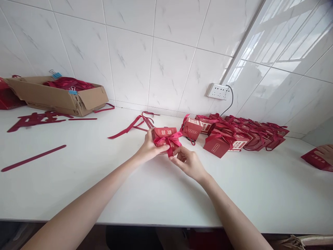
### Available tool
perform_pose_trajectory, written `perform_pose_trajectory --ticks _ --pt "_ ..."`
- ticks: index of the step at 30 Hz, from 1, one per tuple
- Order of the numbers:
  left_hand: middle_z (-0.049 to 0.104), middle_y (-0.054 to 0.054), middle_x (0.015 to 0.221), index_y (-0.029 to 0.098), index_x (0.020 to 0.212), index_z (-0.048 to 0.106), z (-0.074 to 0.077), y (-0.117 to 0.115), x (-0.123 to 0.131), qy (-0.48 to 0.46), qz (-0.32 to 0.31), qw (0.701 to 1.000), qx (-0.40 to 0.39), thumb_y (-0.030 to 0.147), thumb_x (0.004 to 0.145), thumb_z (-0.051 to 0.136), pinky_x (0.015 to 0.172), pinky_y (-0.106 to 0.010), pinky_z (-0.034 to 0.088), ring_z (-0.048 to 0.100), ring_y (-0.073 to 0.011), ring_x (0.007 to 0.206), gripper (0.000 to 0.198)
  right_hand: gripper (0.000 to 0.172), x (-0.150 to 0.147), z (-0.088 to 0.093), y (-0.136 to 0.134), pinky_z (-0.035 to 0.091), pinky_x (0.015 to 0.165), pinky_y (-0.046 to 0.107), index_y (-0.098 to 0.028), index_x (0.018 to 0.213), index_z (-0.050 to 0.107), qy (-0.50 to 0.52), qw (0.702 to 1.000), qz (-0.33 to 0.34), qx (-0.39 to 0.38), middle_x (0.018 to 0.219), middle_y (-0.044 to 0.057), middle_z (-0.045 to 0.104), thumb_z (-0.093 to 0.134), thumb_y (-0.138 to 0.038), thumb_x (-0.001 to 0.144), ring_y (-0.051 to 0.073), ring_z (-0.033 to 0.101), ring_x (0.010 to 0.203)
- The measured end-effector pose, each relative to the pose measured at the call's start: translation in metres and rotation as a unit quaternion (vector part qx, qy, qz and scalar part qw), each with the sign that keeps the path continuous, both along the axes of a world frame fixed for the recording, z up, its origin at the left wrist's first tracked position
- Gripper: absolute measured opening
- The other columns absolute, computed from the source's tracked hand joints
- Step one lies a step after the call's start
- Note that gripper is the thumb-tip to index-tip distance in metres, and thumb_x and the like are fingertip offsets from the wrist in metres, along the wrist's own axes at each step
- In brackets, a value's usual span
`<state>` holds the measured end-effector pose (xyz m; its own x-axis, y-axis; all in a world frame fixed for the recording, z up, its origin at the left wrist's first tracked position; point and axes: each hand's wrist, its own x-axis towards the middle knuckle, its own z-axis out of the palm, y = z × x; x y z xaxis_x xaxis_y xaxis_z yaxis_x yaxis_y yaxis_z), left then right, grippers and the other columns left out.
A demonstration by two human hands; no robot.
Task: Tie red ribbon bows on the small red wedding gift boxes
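Observation:
In the middle of the white table a small red gift box [166, 131] with pale printed characters lies between my hands. A shiny red ribbon [174, 139] is tied in a bow across it. My left hand [150, 147] is closed round the box's left side, its thumb lying over the front near the bow. At the lower right of the box, my right hand [189, 161] pinches a hanging ribbon end between thumb and index finger. Loose red ribbons [135, 125] lie on the table just behind the left hand.
Several finished-looking red boxes with bows [217, 147] crowd the wall at right. A cardboard box [91, 99] of ribbon stands back left, with ribbon strips [33, 158] before it. A power strip [218, 91] hangs on the tiles. Another person's hand [325, 152] holds a red box far right.

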<state>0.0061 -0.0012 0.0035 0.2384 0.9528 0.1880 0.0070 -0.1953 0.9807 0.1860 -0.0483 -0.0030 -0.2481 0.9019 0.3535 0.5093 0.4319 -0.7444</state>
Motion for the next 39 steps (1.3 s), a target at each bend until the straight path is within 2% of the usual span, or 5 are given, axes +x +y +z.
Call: perform_pose_trajectory --ticks 7,12,23,32,39 --pt "0.039 -0.01 0.13 0.024 0.116 0.034 -0.004 0.003 -0.001 0.002 0.011 1.0 0.003 0.028 0.06 0.079 0.096 -0.044 0.049 0.05 -0.0244 0.118 0.073 0.02 -0.015 -0.009 -0.002 0.04 0.048 0.027 -0.025 0.077 0.046 -0.025 0.994 -0.101 0.038 0.056 -0.005 0.053 0.061 -0.037 0.077 0.014 0.05 0.048" --pt "0.035 -0.01 0.134 0.026 0.117 0.03 0.0 0.001 -0.001 0.026 0.007 0.999 -0.021 0.031 0.062 0.078 0.1 -0.046 0.045 0.048 -0.0251 0.122 0.073 0.014 -0.017 -0.013 -0.003 0.044 0.051 0.028 -0.025 0.071 0.046 -0.04 0.997 -0.036 0.06 0.066 -0.001 0.06 0.055 -0.028 0.081 0.015 0.055 0.057" --pt "0.042 -0.008 0.133 0.026 0.108 0.031 0.0 0.004 -0.006 -0.027 -0.016 0.999 -0.031 0.035 0.06 0.081 0.098 -0.044 0.046 0.051 -0.0243 0.12 0.07 0.012 -0.02 -0.019 -0.003 0.046 0.054 0.03 -0.025 0.073 0.045 -0.021 0.99 -0.019 0.138 0.076 0.003 0.055 0.05 -0.022 0.083 0.018 0.053 0.068" --pt "0.046 -0.009 0.119 0.023 0.103 0.029 -0.002 -0.003 0.005 -0.004 0.105 0.994 -0.013 0.033 0.065 0.075 0.096 -0.041 0.045 0.049 -0.0238 0.118 0.06 0.012 -0.024 -0.02 -0.003 0.048 0.056 0.029 -0.024 0.074 0.051 -0.057 0.986 0.026 0.152 0.078 0.004 0.058 0.05 -0.016 0.083 0.018 0.053 0.073" --pt "0.043 -0.006 0.113 0.023 0.096 0.029 -0.002 -0.002 0.003 0.017 0.11 0.994 0.012 0.025 0.06 0.075 0.094 -0.043 0.044 0.051 -0.0239 0.112 0.058 0.011 -0.024 -0.019 -0.006 0.047 0.051 0.025 -0.022 0.076 0.053 -0.055 0.988 0.07 0.129 0.077 0.003 0.058 0.049 -0.014 0.082 0.014 0.054 0.067"
